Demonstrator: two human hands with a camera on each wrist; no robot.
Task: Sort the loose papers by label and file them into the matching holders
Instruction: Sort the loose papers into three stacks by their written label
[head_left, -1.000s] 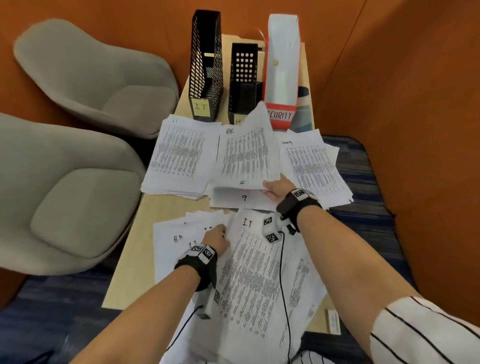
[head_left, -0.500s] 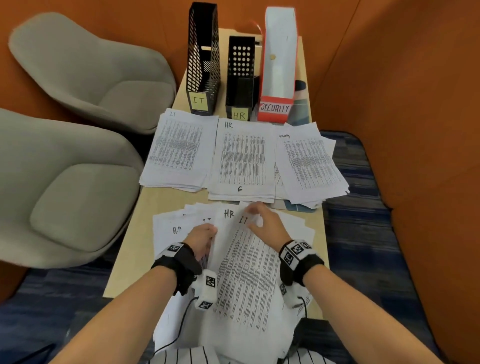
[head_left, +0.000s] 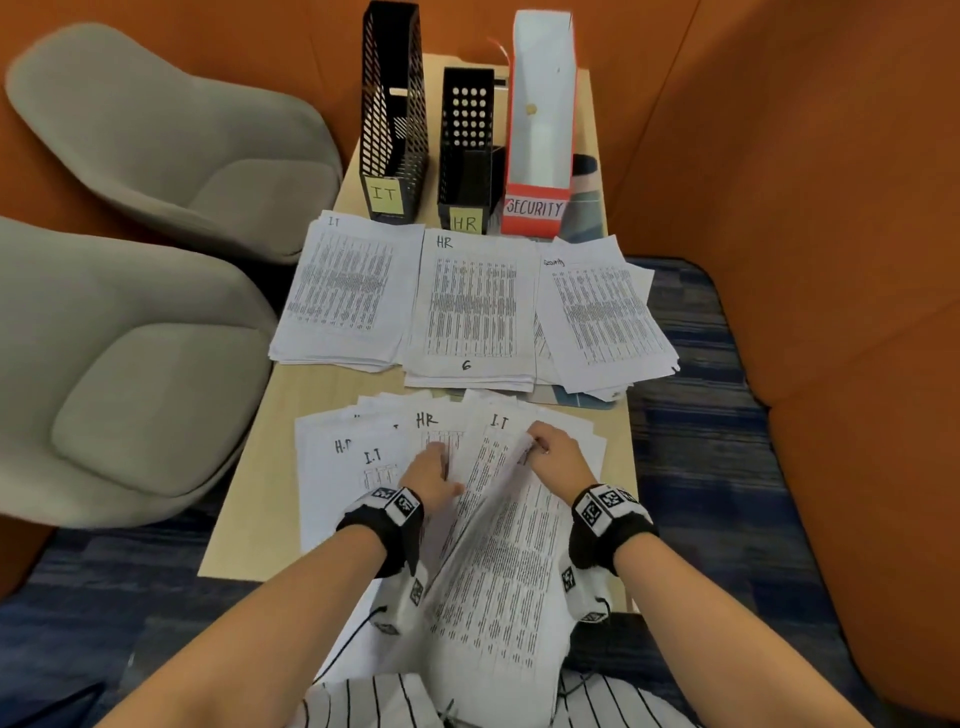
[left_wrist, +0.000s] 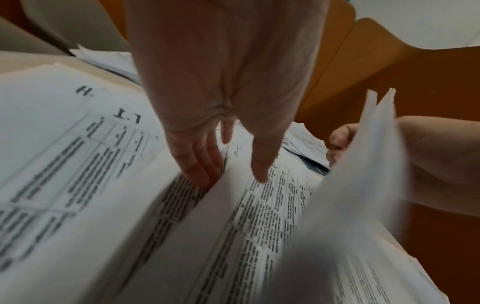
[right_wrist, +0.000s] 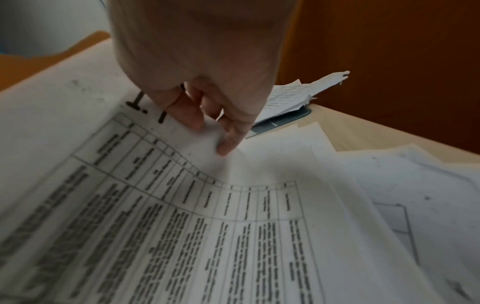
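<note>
Three holders stand at the table's far end: black mesh IT (head_left: 395, 109), black HR (head_left: 466, 150), white-and-red SECURITY (head_left: 540, 135). In front of each lies a sorted pile: IT pile (head_left: 348, 291), HR pile (head_left: 472, 312), Security pile (head_left: 602, 317). Near me a fanned loose pile (head_left: 353, 467) shows sheets marked HR and I.T. My left hand (head_left: 434, 473) (left_wrist: 228, 172) rests on this pile with straight fingers at a sheet's edge. My right hand (head_left: 553, 452) (right_wrist: 210, 135) pinches the upper right edge of the top I.T sheet (head_left: 498, 545) (right_wrist: 233, 205) and lifts it.
Two grey chairs (head_left: 171, 135) (head_left: 130, 374) stand close along the left of the narrow wooden table (head_left: 249, 493). Orange padded walls (head_left: 831, 208) close in at the back and right. A teal flat thing (head_left: 587, 400) pokes out under the Security pile.
My right hand let go of a sheet on the HR pile, drew back to the loose pile and took hold of the top I.T sheet. The left hand stayed on the loose pile.
</note>
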